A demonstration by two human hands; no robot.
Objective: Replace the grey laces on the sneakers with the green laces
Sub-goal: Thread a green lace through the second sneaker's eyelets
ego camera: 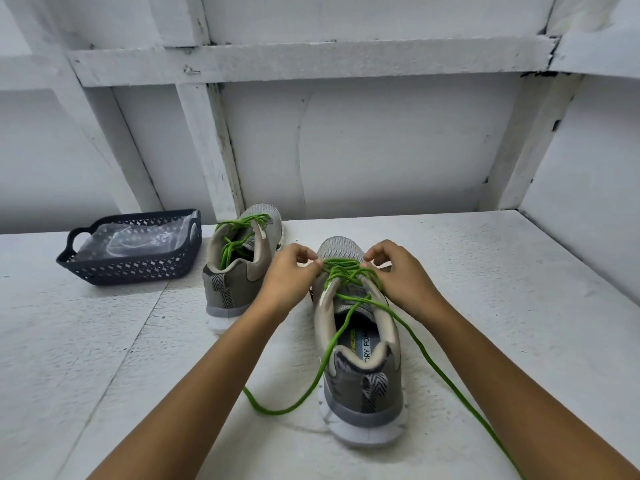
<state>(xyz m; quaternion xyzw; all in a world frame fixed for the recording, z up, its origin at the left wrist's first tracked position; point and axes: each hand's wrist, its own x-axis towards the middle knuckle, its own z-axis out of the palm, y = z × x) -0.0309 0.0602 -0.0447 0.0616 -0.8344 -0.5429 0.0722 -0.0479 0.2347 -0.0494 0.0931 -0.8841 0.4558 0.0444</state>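
Observation:
Two grey sneakers stand on a white table, heels toward me. The near sneaker (360,358) carries a green lace (341,273) crossed over its tongue. Both loose ends trail toward me, one curling left past the heel, one running off the bottom right. My left hand (289,275) and my right hand (398,271) sit on either side of the lower eyelets, fingers curled, each pinching the green lace there. The far sneaker (242,261) to the left has a green lace (239,237) threaded through it, its ends lying inside the shoe.
A dark perforated plastic basket (135,268) with a clear plastic bag inside stands at the left. White wooden walls with beams close the table (502,289) at the back and right. No grey laces are in view.

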